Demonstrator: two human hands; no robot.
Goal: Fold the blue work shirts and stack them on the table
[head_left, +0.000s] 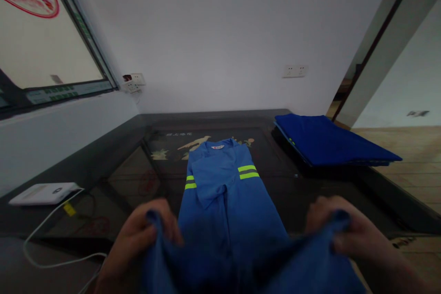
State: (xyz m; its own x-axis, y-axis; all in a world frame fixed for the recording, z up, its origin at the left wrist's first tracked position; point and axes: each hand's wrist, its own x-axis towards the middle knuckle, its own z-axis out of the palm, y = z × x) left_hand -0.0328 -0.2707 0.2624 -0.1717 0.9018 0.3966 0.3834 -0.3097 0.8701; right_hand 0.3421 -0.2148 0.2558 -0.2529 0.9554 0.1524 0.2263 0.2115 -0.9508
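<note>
A blue work jacket [248, 202] with yellow-green and grey stripes lies lengthwise on the dark table, its collar and white label at the far end. One sleeve is folded over the front. My left hand [148, 227] is closed on the near left part of the jacket, cloth pinched between thumb and fingers. On the other side my right hand [339, 225] grips the near right part. Between both hands the lifted cloth is blurred and sags toward me.
Folded dark-blue cloth [330, 140] lies stacked at the table's right edge. A white device [44, 194] with a white cable [51, 213] rests at the left. The glossy dark table [213, 119] meets a white wall with sockets [295, 71]. A window frame [86, 36] is upper left.
</note>
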